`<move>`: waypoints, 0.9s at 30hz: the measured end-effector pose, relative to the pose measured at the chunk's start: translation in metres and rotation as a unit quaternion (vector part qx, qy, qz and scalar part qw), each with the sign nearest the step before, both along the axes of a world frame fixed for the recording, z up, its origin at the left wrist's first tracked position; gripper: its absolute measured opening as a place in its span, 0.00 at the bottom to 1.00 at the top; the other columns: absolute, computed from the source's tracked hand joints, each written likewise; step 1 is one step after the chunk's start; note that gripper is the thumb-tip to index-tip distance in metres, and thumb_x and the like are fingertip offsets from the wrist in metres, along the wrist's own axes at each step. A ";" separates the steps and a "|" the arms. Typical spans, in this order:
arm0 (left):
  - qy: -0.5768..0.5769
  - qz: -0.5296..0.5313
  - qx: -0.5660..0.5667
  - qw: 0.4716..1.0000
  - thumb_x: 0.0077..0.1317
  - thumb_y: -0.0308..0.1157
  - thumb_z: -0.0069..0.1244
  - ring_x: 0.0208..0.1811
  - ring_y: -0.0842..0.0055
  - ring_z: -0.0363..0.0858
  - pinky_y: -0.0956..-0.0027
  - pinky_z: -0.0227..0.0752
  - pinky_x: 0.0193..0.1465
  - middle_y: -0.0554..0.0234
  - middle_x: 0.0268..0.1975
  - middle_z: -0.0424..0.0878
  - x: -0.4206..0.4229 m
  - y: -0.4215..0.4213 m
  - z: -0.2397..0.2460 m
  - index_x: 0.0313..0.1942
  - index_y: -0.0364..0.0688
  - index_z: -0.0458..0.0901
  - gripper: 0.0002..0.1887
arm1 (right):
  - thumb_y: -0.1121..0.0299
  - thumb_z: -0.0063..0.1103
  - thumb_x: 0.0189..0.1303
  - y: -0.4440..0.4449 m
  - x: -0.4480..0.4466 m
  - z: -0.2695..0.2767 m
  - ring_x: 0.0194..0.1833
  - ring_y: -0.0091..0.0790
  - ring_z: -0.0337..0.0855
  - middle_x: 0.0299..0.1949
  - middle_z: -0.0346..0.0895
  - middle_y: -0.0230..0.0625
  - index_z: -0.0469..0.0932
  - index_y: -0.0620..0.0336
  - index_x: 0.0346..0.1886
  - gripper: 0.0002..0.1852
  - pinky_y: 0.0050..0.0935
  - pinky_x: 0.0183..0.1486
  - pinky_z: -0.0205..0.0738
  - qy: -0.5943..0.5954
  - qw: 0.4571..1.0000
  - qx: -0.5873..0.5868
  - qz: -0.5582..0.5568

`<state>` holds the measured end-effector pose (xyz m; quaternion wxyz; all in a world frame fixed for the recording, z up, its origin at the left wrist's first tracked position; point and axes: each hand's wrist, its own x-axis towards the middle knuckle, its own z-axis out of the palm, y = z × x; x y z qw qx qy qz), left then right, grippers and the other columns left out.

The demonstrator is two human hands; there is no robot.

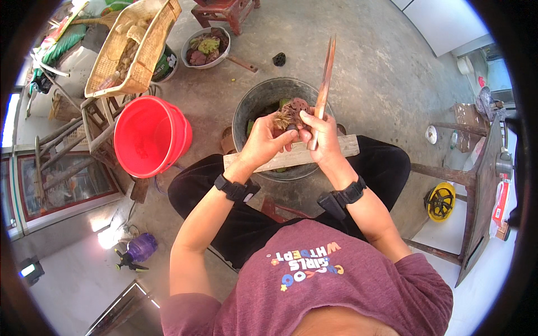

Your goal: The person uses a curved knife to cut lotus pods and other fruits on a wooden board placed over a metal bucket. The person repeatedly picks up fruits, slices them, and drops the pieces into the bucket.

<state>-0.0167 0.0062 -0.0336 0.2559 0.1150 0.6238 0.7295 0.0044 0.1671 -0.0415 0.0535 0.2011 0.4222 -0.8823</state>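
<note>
My left hand (265,136) grips a dried brown lotus seed pod (299,106), its torn, fibrous side facing left. A small dark lump, perhaps a seed, shows by the fingertips. My right hand (323,136) closes around a long split stick (323,94), probably bamboo, whose two prongs point away from me; its thumb and fingers also touch the pod. Both hands are above a round metal tub (248,93) standing between my knees. Across the tub's near part lies a wooden board (342,148), under my wrists. Greenish and brown pieces lie inside the tub, partly hidden by my hands.
To the left stands a red plastic bucket (143,136). Beyond it, a yellowish plastic basket (134,54) holds small items. A long-handled pot (207,46) contains several lotus pods. A dark lump (279,59) lies on the floor. At right are a wooden table (479,193) and a yellow helmet (443,201).
</note>
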 end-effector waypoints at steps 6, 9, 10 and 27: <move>-0.084 0.022 0.020 0.996 0.70 0.31 0.46 0.21 0.84 0.75 0.79 0.63 0.21 0.65 0.29 0.82 -0.005 0.003 -0.009 0.37 0.35 0.78 0.08 | 0.75 0.63 0.60 -0.004 0.000 0.001 0.18 0.21 0.69 0.25 0.74 0.31 0.73 0.63 0.37 0.08 0.20 0.21 0.62 0.044 0.995 0.084 -0.026; -0.111 0.031 0.009 0.993 0.70 0.29 0.37 0.19 0.80 0.72 0.76 0.61 0.18 0.61 0.27 0.79 -0.007 0.009 -0.013 0.33 0.35 0.75 0.11 | 0.75 0.64 0.60 -0.008 0.001 -0.001 0.19 0.21 0.69 0.25 0.73 0.31 0.72 0.63 0.38 0.09 0.19 0.22 0.62 0.068 0.988 0.135 -0.032; -0.126 0.025 0.006 0.992 0.70 0.28 0.36 0.19 0.79 0.73 0.75 0.62 0.18 0.60 0.28 0.79 -0.008 0.011 -0.014 0.33 0.34 0.75 0.11 | 0.75 0.64 0.60 -0.008 0.001 -0.002 0.20 0.20 0.69 0.26 0.73 0.30 0.72 0.63 0.38 0.09 0.19 0.23 0.62 0.084 0.985 0.147 -0.038; -0.251 0.052 0.105 0.961 0.54 0.15 0.35 0.31 0.72 0.80 0.73 0.76 0.31 0.50 0.39 0.83 -0.017 0.010 -0.032 0.48 0.28 0.76 0.21 | 0.74 0.64 0.61 0.003 -0.004 -0.015 0.20 0.19 0.68 0.26 0.71 0.26 0.72 0.62 0.38 0.08 0.20 0.21 0.60 0.092 0.978 0.160 -0.093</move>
